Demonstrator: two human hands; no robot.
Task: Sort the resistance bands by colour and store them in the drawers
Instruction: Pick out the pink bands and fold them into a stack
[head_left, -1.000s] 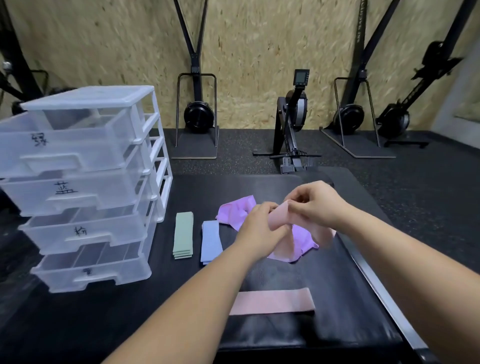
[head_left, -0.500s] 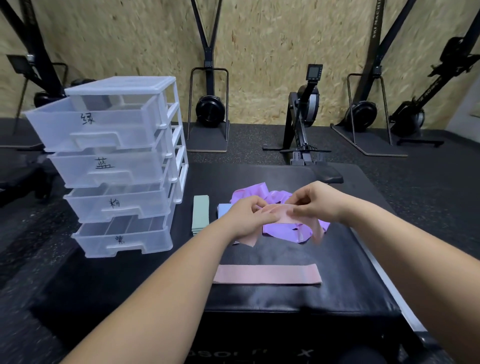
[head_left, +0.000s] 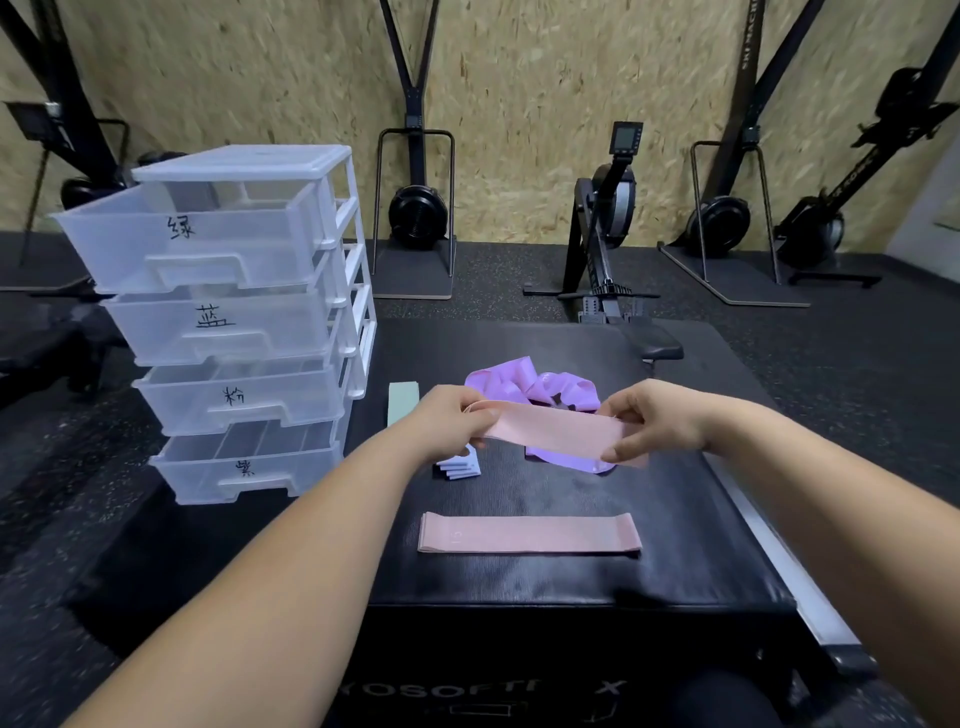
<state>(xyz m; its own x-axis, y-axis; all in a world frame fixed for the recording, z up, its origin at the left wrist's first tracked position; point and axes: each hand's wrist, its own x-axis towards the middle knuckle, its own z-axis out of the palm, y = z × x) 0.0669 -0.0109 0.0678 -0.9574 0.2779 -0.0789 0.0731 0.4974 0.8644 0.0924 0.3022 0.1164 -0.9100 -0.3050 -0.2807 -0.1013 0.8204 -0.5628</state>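
Note:
A pink resistance band (head_left: 553, 428) is stretched flat between my left hand (head_left: 454, 421) and my right hand (head_left: 654, 421), above the black padded box (head_left: 675, 519). Each hand pinches one end. A second pink band (head_left: 530, 532) lies flat near the box's front. Crumpled purple bands (head_left: 535, 387) sit behind the held band. A folded green stack (head_left: 402, 400) lies left of my left hand, and a blue stack (head_left: 460, 467) shows partly under it. The clear plastic drawer unit (head_left: 234, 322) stands at the left, all drawers pulled out and labelled.
Rowing and ski machines stand along the chipboard wall at the back. A black seat pad (head_left: 657, 345) sits just beyond the box's far edge. A metal rail (head_left: 779, 561) runs along the box's right side. Dark rubber floor surrounds the box.
My hands have moved apart and pulled the bunched pink band out flat between them. The view has shifted left, bringing the drawer unit further into frame.

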